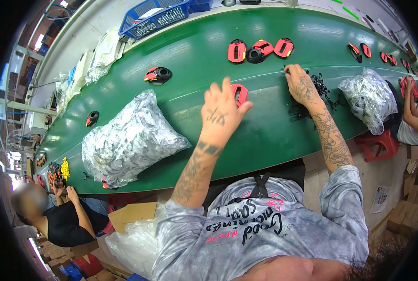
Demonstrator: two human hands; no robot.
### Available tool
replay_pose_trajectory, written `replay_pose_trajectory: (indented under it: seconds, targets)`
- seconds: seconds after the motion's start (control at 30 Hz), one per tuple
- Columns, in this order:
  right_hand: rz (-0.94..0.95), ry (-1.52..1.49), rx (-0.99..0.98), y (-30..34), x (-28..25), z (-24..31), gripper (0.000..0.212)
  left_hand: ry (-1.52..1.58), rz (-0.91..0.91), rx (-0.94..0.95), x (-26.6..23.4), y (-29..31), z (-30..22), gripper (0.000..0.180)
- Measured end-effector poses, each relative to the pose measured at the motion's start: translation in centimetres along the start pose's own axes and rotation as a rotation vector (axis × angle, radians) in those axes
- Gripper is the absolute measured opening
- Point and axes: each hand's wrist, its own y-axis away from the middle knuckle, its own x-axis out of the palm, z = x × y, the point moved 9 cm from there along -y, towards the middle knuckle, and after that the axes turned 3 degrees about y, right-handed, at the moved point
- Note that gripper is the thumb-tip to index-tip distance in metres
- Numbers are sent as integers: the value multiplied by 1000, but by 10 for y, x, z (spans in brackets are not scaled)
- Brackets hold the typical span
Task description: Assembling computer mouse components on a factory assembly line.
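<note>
My left hand (pixel 222 110) hovers over the green table with its fingers spread, a little blurred. Just beside its fingers lies a red oval plastic part (pixel 240 95) with a dark slot, partly hidden by the hand. My right hand (pixel 303 85) is farther right, fingertips pinched together near a small dark bit that I cannot make out. Next to that hand is a loose heap of small black parts (pixel 319 88). Ahead of both hands sit a red oval piece (pixel 237 50), a red-and-black piece (pixel 259 51) and another red-and-black piece (pixel 284 47).
Clear plastic bags of small parts, a large bag (pixel 129 140) and a smaller bag (pixel 370 99), flank me on the green table (pixel 195 150). A black-and-red piece (pixel 158 75) lies ahead left. A blue basket (pixel 155 22) stands behind. Co-workers sit at both ends.
</note>
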Motion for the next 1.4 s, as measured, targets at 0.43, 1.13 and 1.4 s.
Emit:
replay_pose_trajectory:
  seconds: [0.43, 1.13, 1.4]
  targets:
    - [248, -2040, 445, 100, 44, 113, 17, 1046, 294, -483, 111, 26, 49, 45]
    - [-139, -1067, 329, 54, 27, 88, 20, 1773, 427, -391, 113, 37, 44, 72]
    - [-173, -822, 344, 60, 18, 98, 21, 1801, 402, -338, 113, 38, 44, 69]
